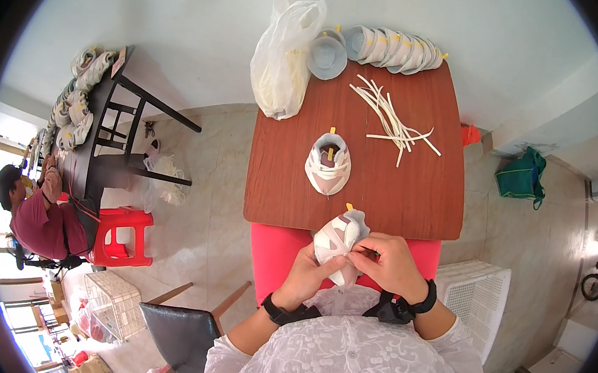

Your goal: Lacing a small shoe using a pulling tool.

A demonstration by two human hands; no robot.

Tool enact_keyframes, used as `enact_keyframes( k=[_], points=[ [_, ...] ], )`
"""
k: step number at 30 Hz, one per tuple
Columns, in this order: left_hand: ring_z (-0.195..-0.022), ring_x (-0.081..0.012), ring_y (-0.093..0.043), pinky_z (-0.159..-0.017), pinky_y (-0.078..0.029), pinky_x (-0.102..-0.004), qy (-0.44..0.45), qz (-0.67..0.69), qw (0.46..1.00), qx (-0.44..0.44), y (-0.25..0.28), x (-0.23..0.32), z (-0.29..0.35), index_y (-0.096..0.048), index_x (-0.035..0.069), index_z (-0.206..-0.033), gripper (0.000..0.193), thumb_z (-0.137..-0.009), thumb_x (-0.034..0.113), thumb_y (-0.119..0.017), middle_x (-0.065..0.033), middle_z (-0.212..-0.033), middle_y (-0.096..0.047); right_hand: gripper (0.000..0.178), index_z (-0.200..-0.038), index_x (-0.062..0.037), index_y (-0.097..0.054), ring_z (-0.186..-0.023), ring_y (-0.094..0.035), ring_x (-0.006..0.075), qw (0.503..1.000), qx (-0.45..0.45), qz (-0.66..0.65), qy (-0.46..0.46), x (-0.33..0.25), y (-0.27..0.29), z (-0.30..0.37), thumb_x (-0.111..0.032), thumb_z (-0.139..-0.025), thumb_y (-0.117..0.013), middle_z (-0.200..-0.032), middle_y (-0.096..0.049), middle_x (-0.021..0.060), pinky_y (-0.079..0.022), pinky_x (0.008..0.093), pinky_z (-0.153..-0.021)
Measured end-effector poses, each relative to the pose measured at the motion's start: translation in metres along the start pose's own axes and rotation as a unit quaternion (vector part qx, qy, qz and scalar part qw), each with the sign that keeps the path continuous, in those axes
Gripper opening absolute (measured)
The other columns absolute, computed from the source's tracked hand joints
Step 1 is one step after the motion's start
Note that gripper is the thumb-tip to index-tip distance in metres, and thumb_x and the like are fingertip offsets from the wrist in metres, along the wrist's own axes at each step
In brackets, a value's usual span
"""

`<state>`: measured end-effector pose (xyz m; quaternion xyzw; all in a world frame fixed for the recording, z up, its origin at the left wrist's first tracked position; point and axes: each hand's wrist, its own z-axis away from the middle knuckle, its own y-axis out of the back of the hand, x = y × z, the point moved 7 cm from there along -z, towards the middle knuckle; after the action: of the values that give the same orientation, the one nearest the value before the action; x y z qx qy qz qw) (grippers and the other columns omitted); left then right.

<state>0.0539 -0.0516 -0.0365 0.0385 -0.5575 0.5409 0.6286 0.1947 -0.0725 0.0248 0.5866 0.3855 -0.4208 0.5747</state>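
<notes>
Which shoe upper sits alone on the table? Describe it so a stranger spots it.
Find the brown table. Toward its front edge, left of the white strips, sits the pale shoe upper. Unlike the held upper and those bunched at the back, it stands alone.

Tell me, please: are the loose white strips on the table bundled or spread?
Spread: the white strips lie loosely fanned, some crossing others, on the brown table.

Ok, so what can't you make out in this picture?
- Head view: what, if anything, the right hand pinches, hidden by its grip.
- Head view: part of the left hand, hidden behind the held shoe.
- Head view: what the white bag holds, blurred by cloudy plastic.
- Head view: the bike, too small for detail.
</notes>
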Motion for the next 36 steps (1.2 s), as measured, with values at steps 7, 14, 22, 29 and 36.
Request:
enact_keyframes(
  k=[7,14,22,29,36],
  points=[
    [-0.098,-0.0138,-0.059,-0.085,-0.049,-0.0308,-0.010,0.015,1.000,0.015,0.001,0.001,0.000,-0.054,0.001,-0.118,0.031,-0.088,0.007,-0.061,-0.0065,-0.110,-0.061,0.012,-0.080,0.0014,-0.063,-0.060,-0.057,0.0129,0.999,0.015,-0.025,-0.021,-0.002,-0.002,0.002,-0.009,-0.078,-0.068,-0.071,-0.061,0.0072,-0.044,0.0259,-0.053],
    [-0.101,-0.0189,-0.059,-0.089,-0.048,-0.0360,-0.029,0.078,0.996,-0.016,-0.001,0.018,-0.002,-0.050,0.002,-0.121,0.032,-0.091,0.011,-0.056,-0.0104,-0.109,-0.062,0.011,-0.088,0.0009,-0.055,-0.061,-0.055,0.0089,0.978,0.063,-0.132,-0.149,0.024,0.017,0.008,-0.010,-0.089,-0.055,-0.076,-0.061,0.0040,-0.045,0.0237,-0.057],
    [-0.102,-0.0176,-0.058,-0.091,-0.046,-0.0350,-0.017,0.093,0.995,-0.013,-0.004,0.013,-0.004,-0.050,0.003,-0.121,0.033,-0.090,0.011,-0.058,-0.0084,-0.110,-0.061,0.010,-0.084,0.0011,-0.058,-0.065,-0.054,0.0096,0.996,0.028,-0.075,-0.036,0.007,0.006,0.004,-0.009,-0.084,-0.061,-0.074,-0.056,0.0037,-0.042,0.0241,-0.054],
    [-0.101,-0.0148,-0.058,-0.087,-0.046,-0.0325,-0.015,0.050,0.998,0.028,0.003,0.002,-0.002,-0.052,0.003,-0.118,0.031,-0.088,0.006,-0.058,-0.0054,-0.111,-0.061,0.011,-0.081,0.0011,-0.059,-0.063,-0.053,0.0114,0.998,0.039,-0.052,-0.018,-0.001,0.000,0.003,-0.008,-0.081,-0.065,-0.073,-0.053,0.0050,-0.042,0.0250,-0.055],
    [-0.103,-0.0145,-0.057,-0.089,-0.046,-0.0324,-0.009,0.024,1.000,0.007,0.003,0.000,-0.003,-0.052,0.002,-0.120,0.032,-0.088,0.004,-0.059,-0.0064,-0.115,-0.060,0.013,-0.081,0.0011,-0.058,-0.065,-0.054,0.0113,0.997,0.034,-0.070,-0.007,0.000,-0.003,0.002,-0.009,-0.080,-0.067,-0.075,-0.057,0.0058,-0.044,0.0252,-0.056]
  ],
)
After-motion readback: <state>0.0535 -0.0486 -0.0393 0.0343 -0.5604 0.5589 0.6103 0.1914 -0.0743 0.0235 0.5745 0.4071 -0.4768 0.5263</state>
